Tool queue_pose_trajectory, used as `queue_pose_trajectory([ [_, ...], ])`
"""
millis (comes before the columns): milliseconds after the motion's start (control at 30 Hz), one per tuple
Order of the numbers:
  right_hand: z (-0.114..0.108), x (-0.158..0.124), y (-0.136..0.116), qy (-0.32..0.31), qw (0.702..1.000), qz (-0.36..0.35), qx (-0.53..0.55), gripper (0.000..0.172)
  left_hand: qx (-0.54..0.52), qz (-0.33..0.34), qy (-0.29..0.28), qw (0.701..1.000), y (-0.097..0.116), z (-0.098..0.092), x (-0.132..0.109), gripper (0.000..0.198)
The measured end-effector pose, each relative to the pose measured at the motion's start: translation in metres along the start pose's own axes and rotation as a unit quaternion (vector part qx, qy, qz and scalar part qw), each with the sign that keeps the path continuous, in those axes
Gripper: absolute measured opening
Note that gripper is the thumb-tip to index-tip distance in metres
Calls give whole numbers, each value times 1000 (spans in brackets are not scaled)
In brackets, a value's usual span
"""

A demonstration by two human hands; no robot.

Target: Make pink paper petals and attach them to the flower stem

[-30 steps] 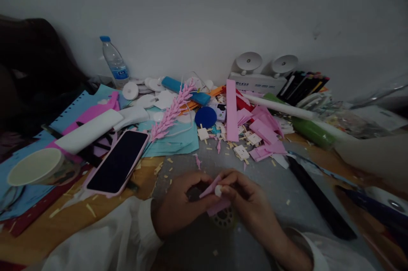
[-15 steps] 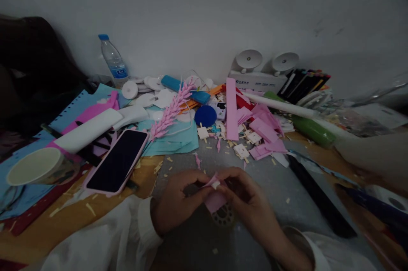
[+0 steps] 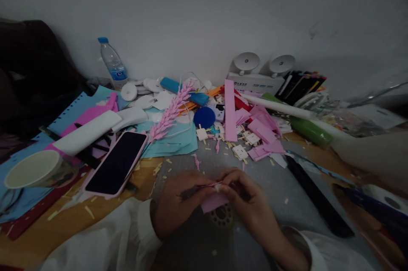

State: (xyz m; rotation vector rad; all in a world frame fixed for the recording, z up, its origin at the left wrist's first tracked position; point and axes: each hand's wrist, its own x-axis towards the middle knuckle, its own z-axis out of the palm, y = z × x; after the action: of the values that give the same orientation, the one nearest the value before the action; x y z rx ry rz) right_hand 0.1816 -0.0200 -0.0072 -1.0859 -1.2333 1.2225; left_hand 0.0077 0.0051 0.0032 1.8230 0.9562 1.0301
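Observation:
Between both hands is a small piece of pink crepe paper point(image 3: 213, 203), with a whitish bit at its upper edge under the fingertips. My left hand point(image 3: 183, 198) pinches its left side. On the right side, my right hand point(image 3: 247, 201) grips the same piece with thumb and fingers closed. Below the paper, a dark ring-shaped pattern with holes point(image 3: 222, 215) shows on the grey mat point(image 3: 255, 241). Ahead of the hands lie small twisted pink bits point(image 3: 196, 162) and a spike of pink paper buds point(image 3: 172, 113).
A phone point(image 3: 117, 162), paper cup point(image 3: 35, 169) and water bottle point(image 3: 113, 62) stand or lie at left. Pink paper strips point(image 3: 230, 111), a blue round lid point(image 3: 204, 117) and small white cards point(image 3: 240, 152) are heaped ahead. A long black object point(image 3: 318, 194) lies at right.
The pink paper's raised upper part has been folded down flatter between the fingertips, and its lower part has swung slightly left. Both hands stay in nearly the same place.

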Motion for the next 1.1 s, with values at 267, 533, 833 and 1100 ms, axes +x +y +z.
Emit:
queue_pose_trajectory([
  [267,-1,0,-2,-1,998,40,40,18,-15,-100,6,995,0,4,0,8],
  [533,-2,1,4,-12,999,28,29,18,-7,-99,-15,995,0,3,2,11],
  [833,0,0,3,-12,998,50,27,18,-34,-130,-14,991,-1,3,2,10],
  [1100,1,-1,-2,-55,997,48,31,12,-130,-190,-6,973,-2,3,3,12],
])
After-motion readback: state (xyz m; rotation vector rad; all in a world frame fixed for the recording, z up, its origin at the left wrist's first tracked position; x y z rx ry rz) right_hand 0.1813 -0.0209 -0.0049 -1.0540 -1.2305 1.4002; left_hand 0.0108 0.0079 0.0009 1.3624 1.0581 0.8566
